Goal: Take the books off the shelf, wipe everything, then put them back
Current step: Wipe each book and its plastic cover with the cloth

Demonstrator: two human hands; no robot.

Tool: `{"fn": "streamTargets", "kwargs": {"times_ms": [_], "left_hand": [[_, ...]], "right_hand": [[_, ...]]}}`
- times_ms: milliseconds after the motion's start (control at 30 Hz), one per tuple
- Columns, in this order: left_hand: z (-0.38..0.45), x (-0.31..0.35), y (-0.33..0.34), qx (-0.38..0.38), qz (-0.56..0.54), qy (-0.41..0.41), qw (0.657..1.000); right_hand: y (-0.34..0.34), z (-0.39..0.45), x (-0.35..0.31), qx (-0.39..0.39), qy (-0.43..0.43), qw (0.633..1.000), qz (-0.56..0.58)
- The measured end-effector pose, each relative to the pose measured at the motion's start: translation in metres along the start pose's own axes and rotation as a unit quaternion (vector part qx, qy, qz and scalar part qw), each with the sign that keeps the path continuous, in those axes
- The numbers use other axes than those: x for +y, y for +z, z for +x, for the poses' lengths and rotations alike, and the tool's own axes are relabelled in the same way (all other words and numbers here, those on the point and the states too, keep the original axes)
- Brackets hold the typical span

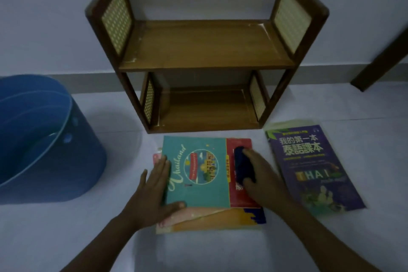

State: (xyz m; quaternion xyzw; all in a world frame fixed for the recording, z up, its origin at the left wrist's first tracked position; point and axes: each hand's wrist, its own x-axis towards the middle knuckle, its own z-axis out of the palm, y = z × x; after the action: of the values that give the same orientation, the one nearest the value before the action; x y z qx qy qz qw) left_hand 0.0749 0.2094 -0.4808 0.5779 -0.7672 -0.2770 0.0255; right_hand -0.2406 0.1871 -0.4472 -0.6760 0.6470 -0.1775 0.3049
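Blue tub (39, 139) at far L on floor. My L hand (154, 190), fingers spread flat, pins teal book (196, 172) atop stack in front of the bare wooden shelf (205, 51). My R hand (262, 181) grips dark cloth (244, 166) on red book (240, 192). Purple book (313, 168) lies apart, far R.

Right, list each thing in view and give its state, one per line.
Shelf: upright, both tiers bare.
Teal book: flat, top of the pile.
Purple book: flat on the floor, apart.
Blue tub: open.
Left hand: flat, steadying the pile.
Right hand: gripping the dark cloth.
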Motion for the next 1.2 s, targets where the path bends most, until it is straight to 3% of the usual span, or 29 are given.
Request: {"fn": "streamTargets", "kwargs": {"times_ms": [67, 133, 200, 267, 300, 367, 400, 433, 467, 600, 667, 800, 867, 967, 1067, 1200], "left_hand": [[0.002, 0.001, 0.001, 0.014, -0.042, 0.001, 0.999], [0.002, 0.003, 0.003, 0.018, -0.073, 0.004, 0.997], [0.002, 0.002, 0.004, 0.029, -0.083, -0.003, 0.996], [0.002, 0.004, 0.0, 0.021, -0.071, -0.006, 0.997], [0.002, 0.004, -0.001, 0.01, -0.075, -0.01, 0.997], [0.004, 0.004, -0.004, 0.002, -0.098, -0.019, 0.995], [0.004, 0.004, -0.004, 0.0, -0.105, -0.023, 0.994], [0.004, 0.005, -0.005, 0.003, -0.109, -0.026, 0.994], [0.004, 0.003, -0.003, 0.004, -0.111, -0.028, 0.993], [0.002, 0.005, 0.002, 0.046, -0.098, -0.009, 0.994], [0.0, 0.006, 0.0, 0.043, -0.099, -0.014, 0.994], [0.0, 0.004, -0.003, -0.002, -0.101, -0.038, 0.994], [0.001, 0.009, -0.009, -0.004, -0.067, -0.05, 0.996], [0.006, 0.039, -0.013, 0.011, 0.087, -0.008, 0.996], [0.018, 0.073, -0.004, 0.002, 0.132, 0.076, 0.988], [0.029, 0.077, 0.009, -0.043, 0.231, 0.109, 0.966]], "right_hand": [[0.031, 0.0, -0.028, 0.018, 0.003, 0.995, -0.098], [0.059, -0.011, -0.062, 0.0, -0.113, 0.989, -0.092], [0.076, -0.009, -0.082, -0.09, -0.252, 0.959, -0.089], [0.077, 0.025, -0.081, -0.063, -0.304, 0.944, -0.114], [0.075, 0.045, -0.077, -0.002, -0.261, 0.956, -0.132], [0.065, 0.081, -0.071, 0.118, -0.062, 0.986, -0.102], [0.064, 0.088, -0.074, 0.144, 0.029, 0.987, -0.067], [0.068, 0.089, -0.082, 0.149, 0.065, 0.985, -0.056], [0.077, 0.084, -0.093, 0.141, 0.047, 0.986, -0.07], [0.122, 0.027, -0.121, 0.026, -0.204, 0.972, -0.115], [0.108, 0.029, -0.103, 0.019, -0.231, 0.966, -0.115], [0.051, 0.047, -0.031, 0.143, -0.043, 0.983, -0.109], [0.026, 0.045, -0.001, 0.163, 0.03, 0.983, -0.074], [0.012, 0.039, 0.018, 0.114, 0.041, 0.993, -0.018], [0.01, 0.042, 0.024, 0.101, 0.034, 0.994, 0.01], [0.002, 0.04, 0.033, 0.102, 0.096, 0.99, 0.035]]}}
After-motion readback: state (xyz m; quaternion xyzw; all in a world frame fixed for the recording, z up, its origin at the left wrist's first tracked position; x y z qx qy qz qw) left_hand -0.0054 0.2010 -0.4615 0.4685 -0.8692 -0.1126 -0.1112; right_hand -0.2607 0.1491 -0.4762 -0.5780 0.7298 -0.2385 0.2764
